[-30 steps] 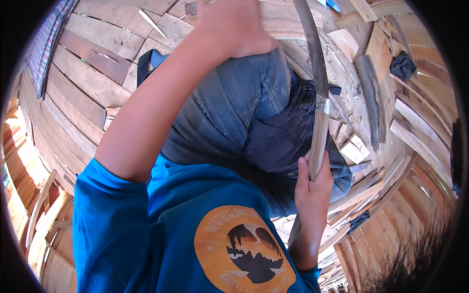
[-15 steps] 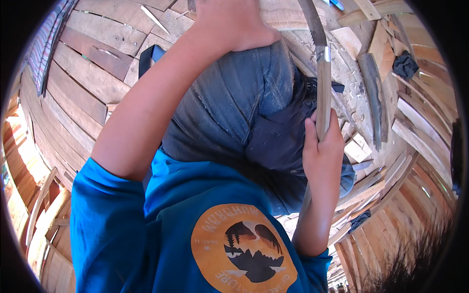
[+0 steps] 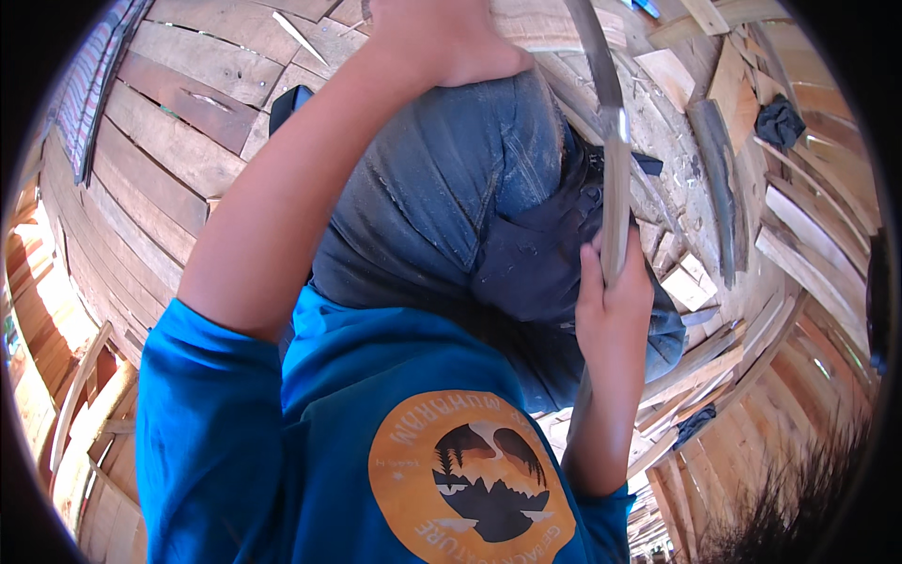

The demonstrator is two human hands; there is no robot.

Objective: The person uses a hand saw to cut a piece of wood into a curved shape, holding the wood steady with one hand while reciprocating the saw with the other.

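My right hand (image 3: 615, 291) is closed around the long wooden handle (image 3: 615, 197) of a saw, its thumb lying along the wood. The narrow metal saw blade (image 3: 597, 47) runs away from me and leaves the picture at the top. At the upper edge, my left hand (image 3: 451, 42) is just beyond my bent knee in dusty dark trousers (image 3: 442, 179). Its fingers are cut off by the picture's edge, so what they touch or hold is hidden. The end of the blade is also out of sight.
I sit on a plank floor (image 3: 188, 56). On the right lie wood offcuts (image 3: 691, 282), a dark narrow board (image 3: 719, 188) and a crumpled black cloth (image 3: 780, 122). Long boards (image 3: 813, 244) line the right side. A striped cloth (image 3: 89, 94) hangs at the far left.
My right hand has drawn the saw a short way back toward me and slightly left. The left hand has shifted only a little, up and to the left.
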